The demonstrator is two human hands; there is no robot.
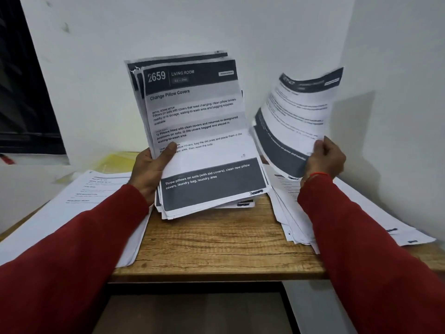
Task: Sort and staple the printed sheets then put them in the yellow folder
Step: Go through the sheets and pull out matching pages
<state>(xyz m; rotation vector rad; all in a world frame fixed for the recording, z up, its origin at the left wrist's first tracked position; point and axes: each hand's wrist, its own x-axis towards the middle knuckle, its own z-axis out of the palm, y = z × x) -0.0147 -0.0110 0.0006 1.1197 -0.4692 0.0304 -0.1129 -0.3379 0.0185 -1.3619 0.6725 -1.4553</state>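
Item 1, stack of printed sheets: standing nearly upright above the wooden table, tilted slightly, lower edges fanning out just over the tabletop; the front page is showing "2659", "LIVING ROOM" and "Change Pillow Covers".

Item 2, left hand: gripping the stack at its lower left edge, thumb lying across the front page, fingers wrapping behind and out of sight.

Item 3, single sheet: being held up to the right of the stack, apart from it, curling and blurred, its print unreadable.

Item 4, right hand: pinching the single sheet at its lower right edge, fingers curling round the paper; a red thread is sitting at the wrist. Both arms are wearing red sleeves.

Item 5, left pile of papers: lying flat on the table's left side, partly hidden under the left sleeve, overhanging the front edge.

Item 6, right pile of papers: lying loosely spread on the table's right side, under and beyond the right arm.

Item 7, yellow folder: lying at the back left of the table, behind the left hand, against the white wall, mostly covered and blurred
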